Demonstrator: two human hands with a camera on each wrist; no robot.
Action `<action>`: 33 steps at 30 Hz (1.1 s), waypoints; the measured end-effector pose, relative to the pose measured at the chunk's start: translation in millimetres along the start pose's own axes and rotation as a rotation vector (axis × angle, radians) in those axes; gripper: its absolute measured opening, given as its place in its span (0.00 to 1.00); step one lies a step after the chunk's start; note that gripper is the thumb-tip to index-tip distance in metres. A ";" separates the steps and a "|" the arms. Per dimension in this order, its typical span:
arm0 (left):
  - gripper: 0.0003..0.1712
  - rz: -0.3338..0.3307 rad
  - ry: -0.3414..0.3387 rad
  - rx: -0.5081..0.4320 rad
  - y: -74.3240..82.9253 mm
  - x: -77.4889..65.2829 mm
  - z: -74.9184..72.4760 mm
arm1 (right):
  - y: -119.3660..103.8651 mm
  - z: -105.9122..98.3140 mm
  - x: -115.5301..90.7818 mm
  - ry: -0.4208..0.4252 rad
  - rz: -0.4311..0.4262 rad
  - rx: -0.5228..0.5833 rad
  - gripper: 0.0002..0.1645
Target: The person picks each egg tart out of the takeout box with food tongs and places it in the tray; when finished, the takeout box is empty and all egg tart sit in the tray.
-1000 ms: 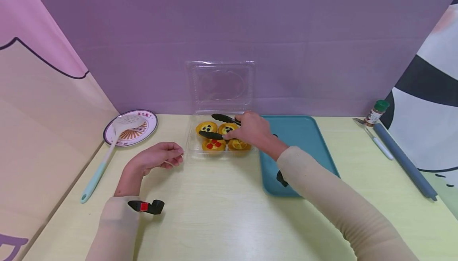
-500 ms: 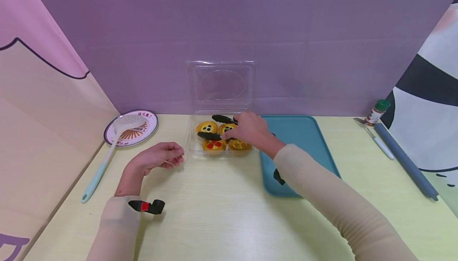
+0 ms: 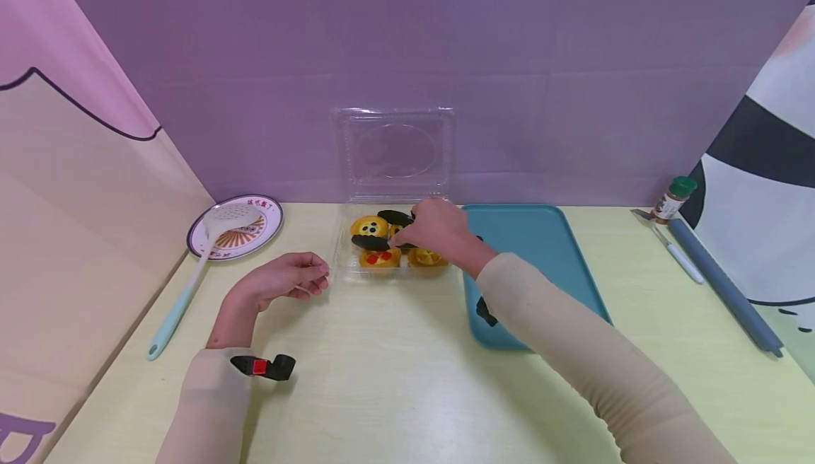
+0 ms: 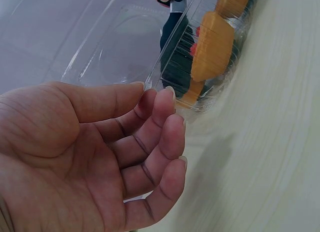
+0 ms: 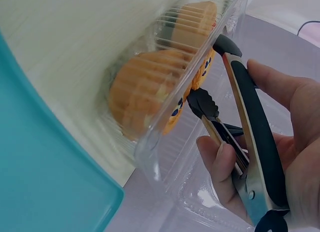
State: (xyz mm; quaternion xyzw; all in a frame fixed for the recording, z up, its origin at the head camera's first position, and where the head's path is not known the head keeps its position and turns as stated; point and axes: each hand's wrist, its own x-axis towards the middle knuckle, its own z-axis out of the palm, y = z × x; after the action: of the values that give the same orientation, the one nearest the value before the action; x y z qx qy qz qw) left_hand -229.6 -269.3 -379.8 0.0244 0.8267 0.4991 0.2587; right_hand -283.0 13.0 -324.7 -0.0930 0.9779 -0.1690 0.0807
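My left hand [image 3: 280, 281] pinches the near left rim of a clear plastic clamshell box [image 4: 202, 104] between thumb and fingertips. My right hand [image 3: 439, 227] grips black-tipped metal tongs [image 5: 260, 137] over the box. The tong tips stand apart, one on either side of the far-left egg tart [image 3: 369, 225] topped with blueberries; whether they touch it I cannot tell. A tart with red pieces [image 3: 380, 259] sits at the near left, another with yellow topping [image 3: 426, 257] at the near right. The far-right tart [image 3: 395, 230] is mostly hidden by my right hand.
The raised clear lid [image 3: 395, 153] leans back by the purple wall. A blue tray [image 3: 528, 238] lies right of the box. At left, a slotted turner [image 3: 185, 301] rests on a patterned plate [image 3: 270, 230]. A green-capped jar [image 3: 671, 199], a fork-like utensil [image 3: 684, 262] and a grey-blue roll [image 3: 726, 287] lie far right.
My right hand has shifted slightly left with the tongs, bringing the tips closer around the far-left tart. My left hand stays at the box rim.
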 end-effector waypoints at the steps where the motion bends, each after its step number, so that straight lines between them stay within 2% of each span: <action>1: 0.18 -0.001 0.000 -0.002 0.0 0.2 0.1 | -0.7 0.2 0.5 0.000 0.001 -0.003 0.39; 11: 0.18 0.001 0.000 -0.001 0.4 0.3 0.5 | -5.2 0.9 3.2 0.010 0.000 -0.055 0.35; 18: 0.18 -0.005 0.000 0.002 0.0 0.3 0.5 | -2.1 1.8 1.8 0.032 -0.033 -0.029 0.35; 23: 0.18 -0.002 -0.003 -0.003 0.2 0.2 0.1 | 0.8 1.6 0.8 0.026 -0.021 -0.017 0.27; 28: 0.18 0.001 -0.004 -0.004 -0.1 0.3 -0.4 | 3.7 1.1 0.0 0.028 -0.021 -0.014 0.36; 33: 0.17 0.006 0.001 0.002 -2.2 0.8 -1.1 | 6.5 0.7 -0.8 0.041 -0.048 -0.003 0.32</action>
State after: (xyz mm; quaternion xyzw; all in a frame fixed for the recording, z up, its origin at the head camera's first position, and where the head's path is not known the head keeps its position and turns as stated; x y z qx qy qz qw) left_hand -230.3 -271.1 -381.5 0.0272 0.8273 0.4990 0.2568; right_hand -283.1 19.0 -327.5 -0.1132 0.9770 -0.1716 0.0563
